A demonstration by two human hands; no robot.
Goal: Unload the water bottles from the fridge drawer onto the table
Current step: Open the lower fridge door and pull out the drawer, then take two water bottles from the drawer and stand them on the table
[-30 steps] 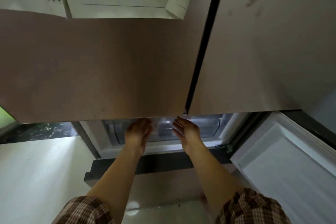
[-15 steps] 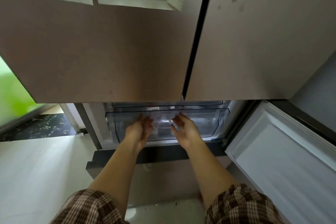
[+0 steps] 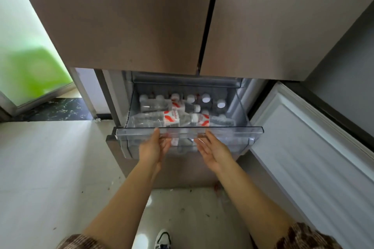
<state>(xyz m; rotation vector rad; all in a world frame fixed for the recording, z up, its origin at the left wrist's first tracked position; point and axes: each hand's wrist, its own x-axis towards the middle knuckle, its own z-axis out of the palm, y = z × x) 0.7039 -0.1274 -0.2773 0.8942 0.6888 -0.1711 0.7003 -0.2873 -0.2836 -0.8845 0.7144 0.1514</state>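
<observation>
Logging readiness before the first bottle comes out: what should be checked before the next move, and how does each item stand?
1. Drawer out far enough to reach in: ok, its contents show from above.
2. Bottles there to take: ok, some lie across the front and more stand behind.
3. Left hand and right hand free: ok, both are at the drawer front and hold no bottle.
4. Door out of the way: ok, it stands open to the right.
5. Table ready to receive: cannot tell, it is not in view.
</observation>
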